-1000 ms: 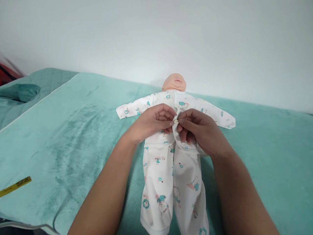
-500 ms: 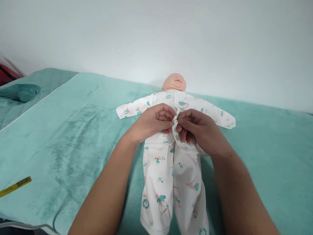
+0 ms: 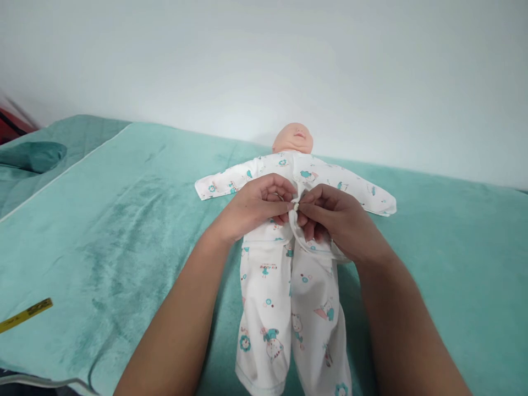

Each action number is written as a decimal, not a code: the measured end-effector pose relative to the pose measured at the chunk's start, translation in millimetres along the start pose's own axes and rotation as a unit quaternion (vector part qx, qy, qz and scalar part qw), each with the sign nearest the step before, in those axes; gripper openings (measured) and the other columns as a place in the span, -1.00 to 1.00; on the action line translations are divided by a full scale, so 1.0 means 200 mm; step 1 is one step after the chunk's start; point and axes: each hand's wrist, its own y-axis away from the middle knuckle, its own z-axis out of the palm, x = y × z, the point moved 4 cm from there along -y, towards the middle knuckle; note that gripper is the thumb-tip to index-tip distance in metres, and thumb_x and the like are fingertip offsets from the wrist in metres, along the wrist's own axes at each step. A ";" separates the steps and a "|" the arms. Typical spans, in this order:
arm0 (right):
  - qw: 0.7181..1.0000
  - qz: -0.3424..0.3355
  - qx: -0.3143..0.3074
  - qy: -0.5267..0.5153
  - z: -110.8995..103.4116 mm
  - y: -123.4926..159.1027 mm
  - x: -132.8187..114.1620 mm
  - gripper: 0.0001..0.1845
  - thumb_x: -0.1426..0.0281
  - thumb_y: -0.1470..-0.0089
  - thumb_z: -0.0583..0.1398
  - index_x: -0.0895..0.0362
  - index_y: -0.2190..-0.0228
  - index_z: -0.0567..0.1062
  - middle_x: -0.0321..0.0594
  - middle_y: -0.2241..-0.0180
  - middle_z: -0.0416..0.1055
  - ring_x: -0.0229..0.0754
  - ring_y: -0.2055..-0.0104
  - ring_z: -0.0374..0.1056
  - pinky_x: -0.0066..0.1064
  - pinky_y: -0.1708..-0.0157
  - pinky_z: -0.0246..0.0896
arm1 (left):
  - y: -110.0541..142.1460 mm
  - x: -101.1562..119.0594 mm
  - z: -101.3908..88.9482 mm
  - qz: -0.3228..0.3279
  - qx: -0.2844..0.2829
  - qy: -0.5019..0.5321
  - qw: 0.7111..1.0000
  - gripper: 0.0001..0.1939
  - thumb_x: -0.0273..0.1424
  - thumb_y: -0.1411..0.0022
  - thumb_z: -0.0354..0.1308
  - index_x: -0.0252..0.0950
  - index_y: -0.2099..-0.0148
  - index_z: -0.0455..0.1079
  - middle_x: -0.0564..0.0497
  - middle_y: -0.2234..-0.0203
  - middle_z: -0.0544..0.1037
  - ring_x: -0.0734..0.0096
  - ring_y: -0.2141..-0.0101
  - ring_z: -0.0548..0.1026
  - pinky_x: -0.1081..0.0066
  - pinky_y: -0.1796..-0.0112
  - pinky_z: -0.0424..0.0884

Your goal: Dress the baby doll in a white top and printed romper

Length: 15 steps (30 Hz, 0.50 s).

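Note:
A baby doll [image 3: 293, 138] lies on its back, dressed in a white printed top [image 3: 272, 164] and matching trousers [image 3: 268, 308]. At the middle of its chest my left hand [image 3: 264, 203] pinches the front edge of the top beside a small pale button [image 3: 296, 207]. From the other side, the thumb and fingers of my right hand [image 3: 330, 212] are closed on the button and the cloth around it. My fingertips partly cover the button, so I cannot tell whether it is through its buttonhole.
A teal velvety cover [image 3: 124, 220] spreads under the doll. A white wall [image 3: 264, 66] rises behind it. A yellow strip [image 3: 28, 315] lies at the left, and a red object [image 3: 12, 126] shows at the far left edge.
The button, which faced up between my fingertips, is now turned more edge-on and more covered. Both hands have stayed nearly in place.

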 end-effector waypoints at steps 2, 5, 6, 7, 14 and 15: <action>1.000 0.000 0.000 0.001 0.00 0.00 0.00 -0.71 0.18 -0.05 0.30 0.11 0.43 0.39 -0.30 0.53 0.46 -0.33 0.61 0.35 -0.53 0.67 0.16 | 0.00 0.00 0.00 0.000 0.001 -0.004 1.000 -0.83 -0.51 -0.09 0.21 -0.29 0.21 0.39 0.08 0.37 0.43 0.62 0.49 0.43 0.50 0.44 0.45; 1.000 -0.003 -0.001 -0.003 0.00 0.00 0.00 -0.73 0.19 -0.07 0.30 0.11 0.42 0.40 -0.31 0.53 0.46 -0.34 0.61 0.35 -0.53 0.68 0.15 | 0.00 0.00 0.01 0.003 0.002 -0.008 1.000 -0.83 -0.52 -0.09 0.20 -0.29 0.22 0.39 0.08 0.36 0.43 0.62 0.48 0.43 0.51 0.44 0.45; 1.000 -0.005 -0.001 -0.005 0.00 0.00 0.00 -0.74 0.20 -0.07 0.30 0.11 0.42 0.40 -0.32 0.53 0.46 -0.34 0.61 0.35 -0.54 0.68 0.15 | 0.00 0.01 0.01 0.004 0.001 -0.010 1.000 -0.84 -0.52 -0.09 0.20 -0.29 0.22 0.39 0.07 0.36 0.43 0.62 0.48 0.43 0.51 0.44 0.44; 1.000 -0.006 -0.001 -0.006 0.00 0.00 0.00 -0.74 0.20 -0.08 0.29 0.11 0.42 0.40 -0.32 0.52 0.46 -0.34 0.61 0.35 -0.54 0.68 0.15 | 0.00 0.01 0.01 0.005 0.001 -0.011 1.000 -0.84 -0.51 -0.10 0.20 -0.29 0.22 0.39 0.07 0.36 0.43 0.62 0.49 0.43 0.51 0.44 0.44; 1.000 -0.011 -0.003 -0.017 0.00 -0.01 0.01 -0.74 0.20 -0.07 0.30 0.12 0.42 0.42 -0.32 0.53 0.45 -0.36 0.62 0.33 -0.55 0.69 0.13 | 0.02 0.02 0.00 0.009 -0.013 -0.023 1.000 -0.87 -0.44 -0.17 0.19 -0.29 0.19 0.40 0.05 0.35 0.46 0.58 0.46 0.46 0.48 0.41 0.46; 1.000 -0.011 -0.003 -0.018 -0.01 -0.01 0.01 -0.74 0.21 -0.07 0.30 0.12 0.42 0.43 -0.32 0.52 0.45 -0.36 0.62 0.33 -0.55 0.70 0.13 | 0.02 0.02 0.00 0.012 -0.014 -0.021 1.000 -0.87 -0.44 -0.17 0.18 -0.29 0.19 0.40 0.05 0.35 0.46 0.57 0.46 0.46 0.48 0.41 0.46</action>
